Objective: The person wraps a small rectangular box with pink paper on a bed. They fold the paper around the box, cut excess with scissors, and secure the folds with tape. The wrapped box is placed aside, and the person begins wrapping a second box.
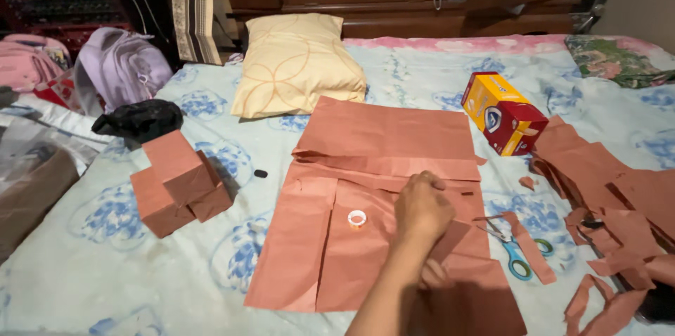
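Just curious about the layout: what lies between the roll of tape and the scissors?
In the head view, a hand pressing on the brown paper lies between the tape roll and the scissors.

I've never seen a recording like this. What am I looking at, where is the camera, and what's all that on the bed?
There is no machine here: a person wears a camera on the head, looking down at a bed. Only one hand clearly shows, pressing on a large sheet of brown paper; which hand it is I cannot tell, and it grips nothing. On the paper lies a small tape roll. To the right lie scissors, paper scraps and a yellow-red carton. To the left stand wrapped boxes, with a pillow behind.
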